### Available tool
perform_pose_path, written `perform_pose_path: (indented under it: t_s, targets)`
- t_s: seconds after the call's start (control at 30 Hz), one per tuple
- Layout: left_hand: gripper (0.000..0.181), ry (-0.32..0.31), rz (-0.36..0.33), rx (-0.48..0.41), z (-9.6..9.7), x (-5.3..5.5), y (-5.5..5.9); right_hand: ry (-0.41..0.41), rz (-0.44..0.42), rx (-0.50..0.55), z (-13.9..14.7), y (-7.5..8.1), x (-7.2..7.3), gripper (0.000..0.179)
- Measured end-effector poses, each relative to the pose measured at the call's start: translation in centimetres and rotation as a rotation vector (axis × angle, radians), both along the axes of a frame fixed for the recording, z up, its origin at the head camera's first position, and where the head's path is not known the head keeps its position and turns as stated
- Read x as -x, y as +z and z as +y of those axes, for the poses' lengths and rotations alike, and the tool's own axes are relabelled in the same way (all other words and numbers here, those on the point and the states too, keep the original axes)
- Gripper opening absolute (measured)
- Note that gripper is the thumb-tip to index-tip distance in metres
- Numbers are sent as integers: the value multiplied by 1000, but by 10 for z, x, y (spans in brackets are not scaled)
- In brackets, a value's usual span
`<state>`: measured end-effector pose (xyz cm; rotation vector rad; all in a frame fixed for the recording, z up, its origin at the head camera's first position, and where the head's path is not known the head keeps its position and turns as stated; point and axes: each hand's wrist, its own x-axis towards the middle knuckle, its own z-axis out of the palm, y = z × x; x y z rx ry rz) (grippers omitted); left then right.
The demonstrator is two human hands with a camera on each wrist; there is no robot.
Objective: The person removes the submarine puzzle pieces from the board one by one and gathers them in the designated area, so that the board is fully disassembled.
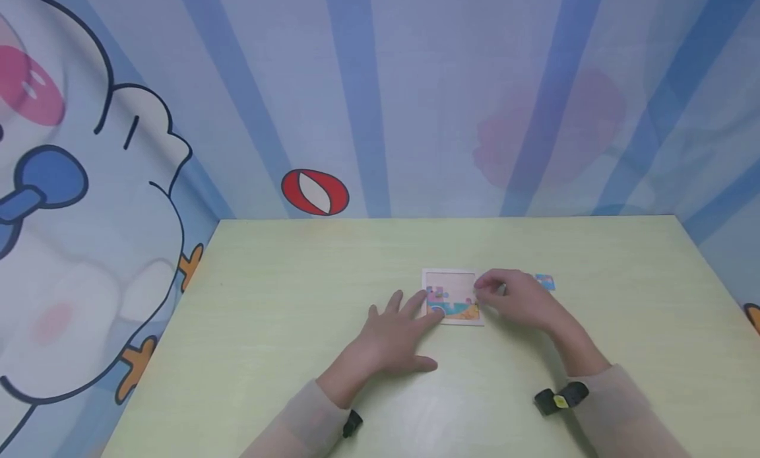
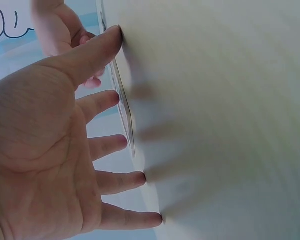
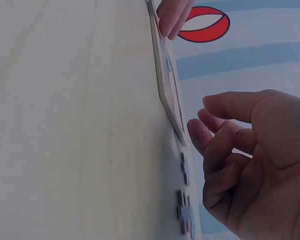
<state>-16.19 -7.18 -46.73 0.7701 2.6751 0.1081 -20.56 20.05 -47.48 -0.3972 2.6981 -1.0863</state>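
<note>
Here's a smooth, pale-yellow bench (image 1: pixel 285 299) with faint grain, and your puzzle board (image 1: pixel 450 284) lies flat on it right of centre: a thin square with a raised white rim, knobbed pieces set in its recess. Behind it, the soft cloth backdrop (image 1: pixel 415 82) runs blue stripes past a printed red-and-white ball (image 1: pixel 315 192). The puzzle glows teal and sandy orange along the bottom, with a pink-and-purple patch climbing the left side; the upper recess shows pale pink. Your left hand (image 1: pixel 393 342) is spread wide, fingers straight, two fingertips at the board's left edge. Over at the right edge, your right hand (image 1: pixel 519 301) bends its fingers in towards the thumb, though you can't really tell from here whether a piece sits between the tips. Just beyond it, loose blue puzzle pieces (image 1: pixel 545 282) lie on the bench.
</note>
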Motion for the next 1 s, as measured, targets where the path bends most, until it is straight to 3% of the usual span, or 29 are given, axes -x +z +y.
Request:
perform_pose_path:
  t_s: [0.2,0.5,1.0]
  targets:
    - [87,0,1,1,-2,-1,2,49,3,-3,-20,0,9,22]
    - [87,-21,26,0,-1,1,-1,123,-73,-8,-41,-6,21,32]
    - [87,-30,46,18,-1,0,-2,101,-53,-65,-53,-8,24,28]
